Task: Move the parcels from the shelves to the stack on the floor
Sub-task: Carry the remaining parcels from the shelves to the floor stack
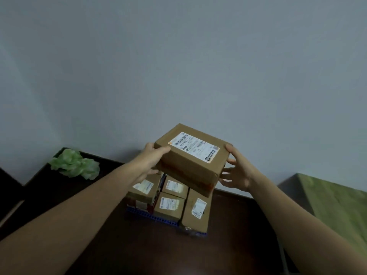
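Clasping opposite ends, the left grip [148, 159] and right grip [238, 171] are curled round a parcel [184, 167], thumbs on top. It is held tilted, just above the stack [170, 205] on a pallet [151, 215] at the far edge of the floor [139, 245].

Both forearms extended; left hand [152, 158] grips the parcel [190, 161] at its left end, right hand [239, 171] at its right.

The dark brown floor [139, 245] runs up to a pale wall [178, 66]. At its far edge, against that wall, a blue slatted base [151, 215] lies flat, carrying a stack of brown labelled parcels [170, 205]. Toward the far left corner lies a crumpled green bundle [74, 165]. A green-covered block [337, 205] stands at the right edge.
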